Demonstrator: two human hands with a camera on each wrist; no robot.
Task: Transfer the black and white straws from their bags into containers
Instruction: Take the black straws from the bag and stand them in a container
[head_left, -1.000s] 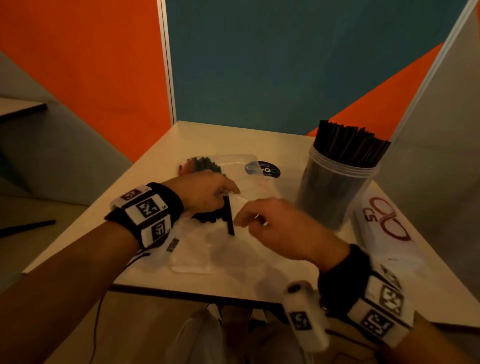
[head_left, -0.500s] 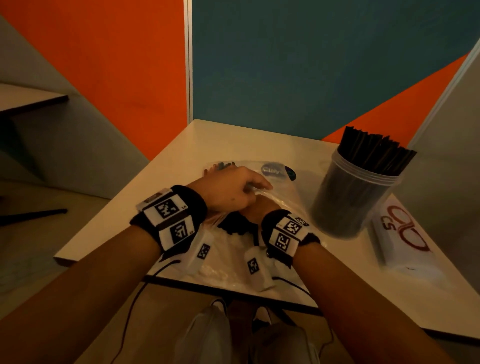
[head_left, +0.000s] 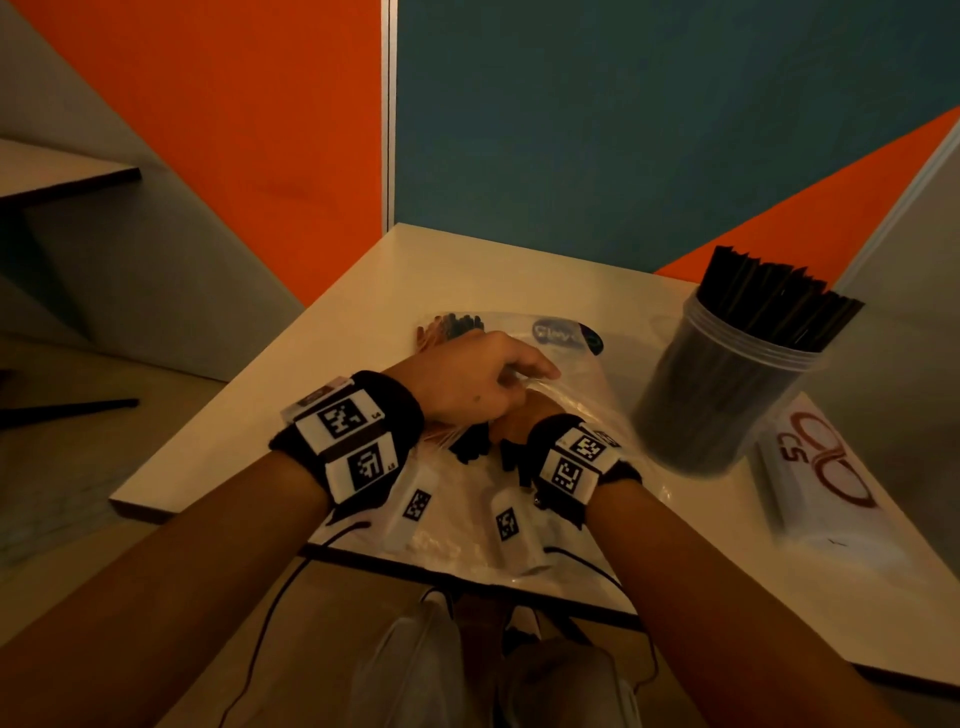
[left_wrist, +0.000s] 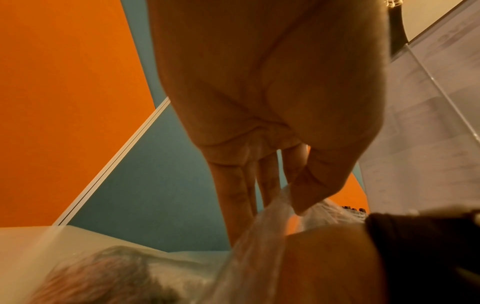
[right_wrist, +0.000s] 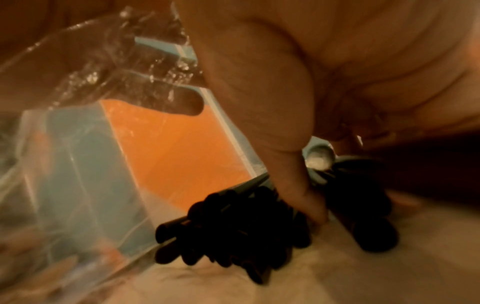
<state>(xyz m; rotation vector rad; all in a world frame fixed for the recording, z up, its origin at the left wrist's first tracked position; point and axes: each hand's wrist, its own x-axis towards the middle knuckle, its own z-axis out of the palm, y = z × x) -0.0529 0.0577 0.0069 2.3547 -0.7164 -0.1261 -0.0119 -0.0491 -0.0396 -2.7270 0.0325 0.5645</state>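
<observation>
Dim, warm light. Orange wall panel (head_left: 218, 130) at 11 o'clock, teal wall panel (head_left: 649, 119) at 12, pale vertical trim strip (head_left: 388, 114) between them. Grey slanted partition (head_left: 904, 291) at 2. Cream flat surface (head_left: 467, 280) at centre. Second pale tabletop (head_left: 47, 174) at 9. Beige floor (head_left: 67, 488) at 8.

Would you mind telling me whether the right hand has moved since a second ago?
Yes. The right hand has gone forward into the clear bag, under the left hand, away from the near table edge.
</observation>
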